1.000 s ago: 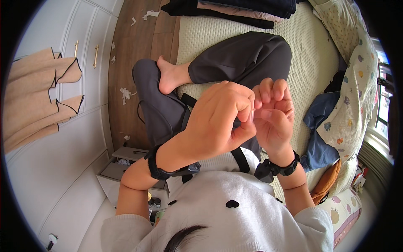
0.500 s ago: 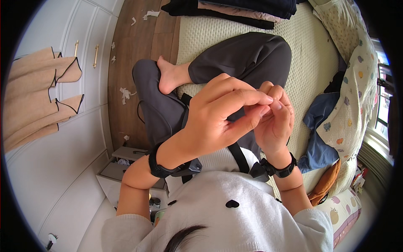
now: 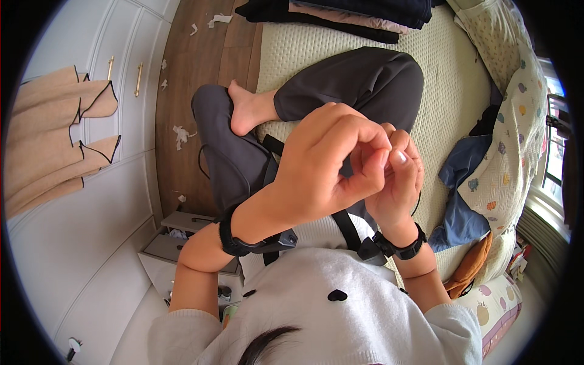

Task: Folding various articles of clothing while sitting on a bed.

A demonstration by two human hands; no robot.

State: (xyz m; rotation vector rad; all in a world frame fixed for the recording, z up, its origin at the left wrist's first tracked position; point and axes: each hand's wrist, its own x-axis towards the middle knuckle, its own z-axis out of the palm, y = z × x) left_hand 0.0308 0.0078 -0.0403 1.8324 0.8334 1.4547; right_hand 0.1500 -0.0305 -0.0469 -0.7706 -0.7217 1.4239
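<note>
In front of my chest, my left hand (image 3: 322, 161) is closed in a pinch, its thumb and curled index finger meeting at the tips. Close against it is my right hand (image 3: 398, 188), also pinching, with its fingers folded in. The fingertips of both hands come together at one spot. Whatever lies between them, if anything, is too small to make out. Black straps with small devices circle both wrists. Below the hands are my crossed legs in dark grey trousers (image 3: 353, 79).
I sit on a bed with a pale quilted cover (image 3: 450, 79). Folded dark clothes (image 3: 365, 15) lie at the far end. Blue cloth (image 3: 462, 182) and a patterned quilt (image 3: 505, 176) are at the right. Left are scraps of white paper (image 3: 181, 138) on the wooden floor and a small drawer unit (image 3: 161, 264).
My left index finger and thumb have bent from nearly straight to a rounded pinch. The right hand has turned slightly, and its thumb tip sits a little lower.
</note>
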